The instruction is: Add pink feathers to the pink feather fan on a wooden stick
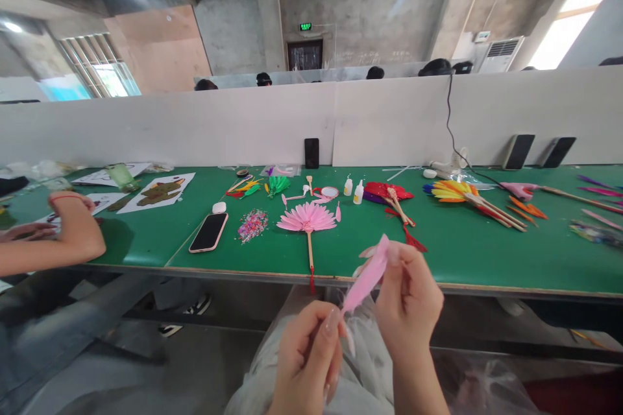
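the pink feather (365, 282) is slanted between your hands, above your lap and just in front of the desk (462, 249). your right hand (409, 295) pinches its upper end between the fingers; your left hand (311, 350) closes on the lower end, though your fingers hide the quill, so how firmly it's gripped is hard to say. pull the two ends apart too hard and the wispy lower barbs could tear or bend out of line. let go with both and it could drop to your lap or the floor, since no desk is under it. beyond it lies the pink feather fan (307, 218), its red tassel (312, 280) hanging over the edge, where a knee or wrist might snag it and drag the fan. farther left, a careless forearm could scatter the loose sequins (253, 225).
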Available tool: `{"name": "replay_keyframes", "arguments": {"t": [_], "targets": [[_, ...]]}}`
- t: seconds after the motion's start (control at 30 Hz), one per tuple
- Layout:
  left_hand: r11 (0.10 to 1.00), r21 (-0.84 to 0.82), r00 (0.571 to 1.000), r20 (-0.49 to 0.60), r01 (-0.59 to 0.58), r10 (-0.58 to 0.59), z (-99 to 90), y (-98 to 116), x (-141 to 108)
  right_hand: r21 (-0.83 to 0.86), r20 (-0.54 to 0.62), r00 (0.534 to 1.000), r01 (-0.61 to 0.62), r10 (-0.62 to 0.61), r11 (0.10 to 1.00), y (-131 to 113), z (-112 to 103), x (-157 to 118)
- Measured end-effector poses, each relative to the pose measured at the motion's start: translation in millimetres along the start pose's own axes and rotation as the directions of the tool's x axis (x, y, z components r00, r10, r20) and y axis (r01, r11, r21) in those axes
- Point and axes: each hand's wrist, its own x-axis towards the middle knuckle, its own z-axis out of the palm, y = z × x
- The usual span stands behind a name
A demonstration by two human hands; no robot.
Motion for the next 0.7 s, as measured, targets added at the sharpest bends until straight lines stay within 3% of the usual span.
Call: {"name": "replay_keyframes", "arguments": {"t": [0.1, 0.13, 0.2, 0.27, 0.33, 0.4, 0.53, 0.7], "targets": [[1.000, -0.017, 0.997, -0.075, -0.019, 0.018, -6.4, 1.4, -3.0, 0.100, -0.183, 0.977, -0.095, 0.112, 0.990, 4.8, -8.3, 12.0], [1.000, -0.016, 0.996, -0.084, -0.019, 0.018, -7.7, 2.1, -3.1, 0.142, -0.195, 0.972, -0.102, 0.129, 0.985, 5.0, -11.3, 14.2], [1.000, -0.008, 0.997, -0.075, -0.018, 0.017, -7.9, 3.2, -2.3, 0.240, -0.129, 0.983, -0.097, 0.131, 0.966, 2.8, -15.8, 14.1], [1.000, 0.019, 0.999, -0.052, -0.008, 0.009, -5.7, 3.6, -1.4, 0.325, 0.053, 0.992, -0.125, 0.114, 0.937, -2.0, -17.6, 9.4], [0.997, 0.076, 0.999, -0.038, 0.000, 0.003, -2.5, 3.5, -1.3, 0.373, 0.236, 0.968, -0.172, 0.085, 0.912, -7.5, -17.0, 3.0], [0.988, 0.153, 0.999, -0.042, -0.010, 0.017, -0.1, 3.3, -2.0, 0.406, 0.327, 0.943, -0.192, 0.054, 0.894, -12.3, -15.2, -2.2], [0.965, 0.251, 0.995, -0.039, -0.081, 0.093, 1.4, 2.8, -2.4, 0.414, 0.343, 0.938, -0.202, 0.054, 0.887, -19.9, -12.3, -6.3], [0.952, 0.280, 0.990, -0.035, -0.124, 0.139, 0.6, 1.4, -0.8, 0.391, 0.255, 0.952, -0.261, 0.169, 0.883, -29.0, -10.6, -5.6]]}}
